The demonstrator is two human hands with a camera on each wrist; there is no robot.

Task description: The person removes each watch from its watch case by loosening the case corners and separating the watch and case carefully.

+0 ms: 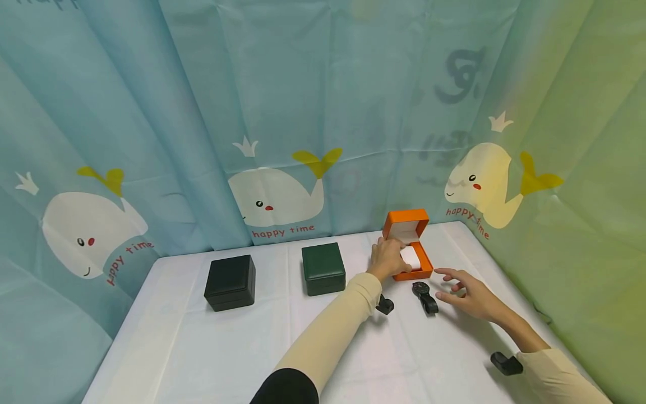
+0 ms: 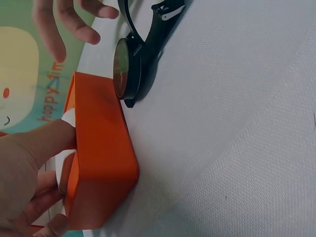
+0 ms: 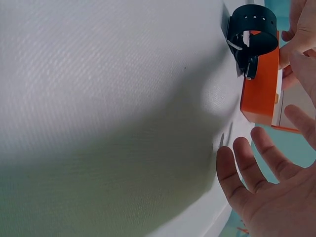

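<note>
An orange watch box (image 1: 425, 266) stands at the back right with its lid up and a white cushion (image 1: 410, 258) inside. My left hand (image 1: 388, 259) reaches into it, thumb and fingers pinching the cushion from either side; in the left wrist view the thumb (image 2: 52, 137) lies over the box's rim. A black watch (image 1: 425, 297) with its strap buckled into a loop lies on the white cloth just in front of the box. My right hand (image 1: 471, 294) hovers right of the watch, fingers relaxed and spread, holding nothing.
A green box (image 1: 323, 269) sits left of the orange one, and a black box (image 1: 230, 283) farther left, both with lids down. The white-covered table (image 1: 202, 359) meets a blue curtain (image 1: 282, 112) at the back and a green one (image 1: 595, 252) at the right.
</note>
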